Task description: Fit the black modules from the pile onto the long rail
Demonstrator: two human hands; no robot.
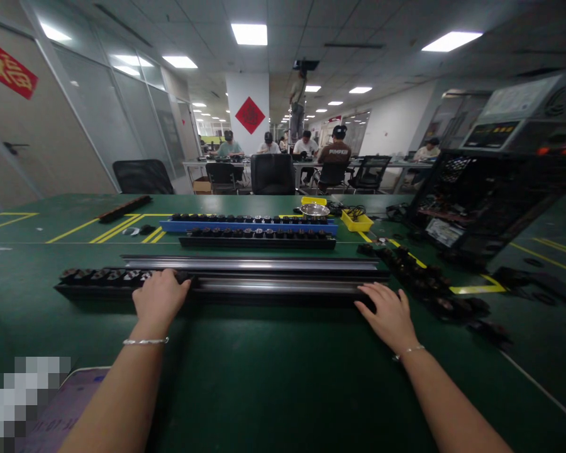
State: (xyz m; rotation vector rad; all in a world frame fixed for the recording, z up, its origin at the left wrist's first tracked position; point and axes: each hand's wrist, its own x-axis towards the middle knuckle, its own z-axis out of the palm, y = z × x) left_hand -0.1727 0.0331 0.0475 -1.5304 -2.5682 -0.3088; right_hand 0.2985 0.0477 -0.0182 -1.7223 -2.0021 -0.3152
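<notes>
A long black rail with a shiny metal channel (273,286) lies crosswise on the green table in front of me. Its left part carries a row of small black parts with metallic tops (104,275). Over the right end of that row, my left hand (159,299) is closed, its fingers curled on a black part that they mostly hide. My right hand (389,314) rests at the rail's right end, fingers apart and touching it, gripping nothing visible. Just behind lies a second metal-lined rail (249,263).
Farther back are a filled black rail (259,241) and a filled blue rail (174,226). A metal bowl (314,209) and a yellow bin (357,221) stand behind. Loose black parts (424,277) and an opened computer case (457,195) occupy the right. A phone-like device (75,402) lies front left.
</notes>
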